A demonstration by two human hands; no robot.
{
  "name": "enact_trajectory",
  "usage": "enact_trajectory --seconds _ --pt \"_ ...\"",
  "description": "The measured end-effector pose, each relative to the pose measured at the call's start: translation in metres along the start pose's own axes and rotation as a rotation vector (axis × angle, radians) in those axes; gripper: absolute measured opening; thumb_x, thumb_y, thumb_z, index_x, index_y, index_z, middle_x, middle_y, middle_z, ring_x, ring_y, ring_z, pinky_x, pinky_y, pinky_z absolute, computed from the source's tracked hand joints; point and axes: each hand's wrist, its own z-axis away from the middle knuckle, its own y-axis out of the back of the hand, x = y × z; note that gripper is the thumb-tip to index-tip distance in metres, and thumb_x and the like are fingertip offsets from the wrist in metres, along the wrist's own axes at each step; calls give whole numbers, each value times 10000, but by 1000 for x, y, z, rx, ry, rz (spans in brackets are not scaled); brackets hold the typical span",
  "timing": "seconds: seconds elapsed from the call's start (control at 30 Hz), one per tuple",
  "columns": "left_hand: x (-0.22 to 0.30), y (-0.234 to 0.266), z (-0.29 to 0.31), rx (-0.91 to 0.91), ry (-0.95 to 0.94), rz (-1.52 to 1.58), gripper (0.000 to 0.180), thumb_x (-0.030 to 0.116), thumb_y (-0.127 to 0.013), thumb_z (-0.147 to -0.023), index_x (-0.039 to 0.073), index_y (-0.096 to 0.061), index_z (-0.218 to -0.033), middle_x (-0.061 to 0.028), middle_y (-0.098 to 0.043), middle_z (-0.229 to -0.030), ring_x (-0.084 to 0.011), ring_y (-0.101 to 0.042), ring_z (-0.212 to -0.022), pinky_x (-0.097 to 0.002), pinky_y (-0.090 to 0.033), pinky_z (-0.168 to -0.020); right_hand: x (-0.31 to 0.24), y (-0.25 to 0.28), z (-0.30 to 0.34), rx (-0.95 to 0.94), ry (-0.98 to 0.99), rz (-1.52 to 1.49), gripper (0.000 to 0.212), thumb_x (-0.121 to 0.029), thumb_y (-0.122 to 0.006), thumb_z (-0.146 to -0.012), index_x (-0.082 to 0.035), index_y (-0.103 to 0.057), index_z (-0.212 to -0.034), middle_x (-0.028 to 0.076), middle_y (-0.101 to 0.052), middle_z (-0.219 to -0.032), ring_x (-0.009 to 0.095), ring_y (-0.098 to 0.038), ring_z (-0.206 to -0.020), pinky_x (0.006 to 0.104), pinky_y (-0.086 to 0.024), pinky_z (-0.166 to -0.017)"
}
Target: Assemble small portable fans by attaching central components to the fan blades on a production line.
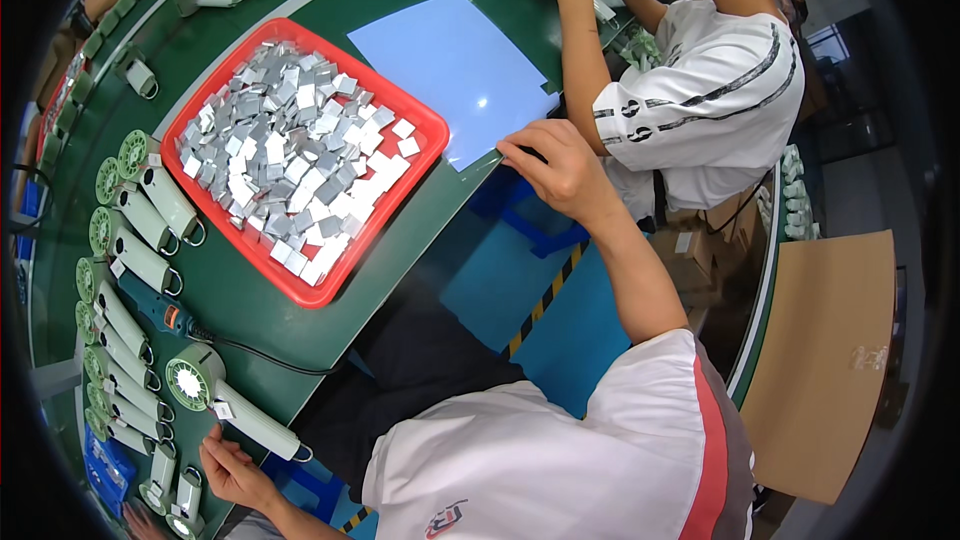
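Observation:
My right hand (562, 168) is closed in a pinch at the front edge of the green table, by the near corner of a glossy light-blue sheet (450, 60). Whatever lies between its fingertips is too small to make out. Lower left, my left hand (232, 470) has thumb and fingers pressed together, just off the table edge. Any thing in that pinch cannot be made out. Right above it lies a handheld fan (255, 420) with a pale green round head, white handle and wire loop. A red tray (437, 135) heaped with small silver-grey square pieces (290, 140) stands between my hands.
Several similar fans (130, 320) line the table's left side. A teal power screwdriver (160, 308) lies there, its black cord trailing off the edge. At upper right sits a co-worker (700, 90) in a white shirt. Cardboard (830, 360) stands at far right.

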Motion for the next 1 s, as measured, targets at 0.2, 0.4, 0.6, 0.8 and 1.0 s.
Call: enact_trajectory --seconds 0.2,0.4,0.6,0.8,1.0 --pt "2 1 1 -10 -23 8 368 217 -535 -1201 -56 -775 -1145 30 -526 -764 -16 -380 -590 -209 -266 -529 -4 4 -1 -11 -12 18 334 -43 -862 -849 -25 -784 -1172 92 -747 -1099 299 -718 -998 433 -582 -852" --pt "5 -1 1 -8 -32 -27 367 209 -532 -1202 -60 -774 -1143 28 -518 -766 -20 -378 -596 -213 -267 -535 0 2 0 22 -2 -26 292 -35 -869 -850 -2 -764 -1121 104 -768 -1133 301 -737 -1011 418 -593 -838" --pt "0 0 0 -19 -50 -13 364 205 -533 -1202 -62 -772 -1138 24 -511 -772 -25 -374 -600 -223 -264 -540 -2 4 -3 12 10 -25 253 -15 -838 -856 -1 -764 -1097 93 -764 -1135 287 -719 -1028 417 -572 -845" --pt "4 -3 0 -19 -47 -11 371 214 -535 -1202 -60 -771 -1118 27 -511 -769 -24 -374 -602 -225 -260 -540 2 4 -4 18 -108 -152 193 4 -844 -863 -4 -750 -1032 108 -775 -1102 317 -741 -998 425 -600 -864" --pt "3 -1 -3 -30 26 59 376 242 -542 -1202 -47 -771 -1125 34 -513 -754 -17 -373 -591 -214 -255 -535 10 10 -11 -60 -264 -270 163 -14 -834 -890 -24 -752 -1031 91 -786 -1065 305 -741 -997 407 -596 -877"
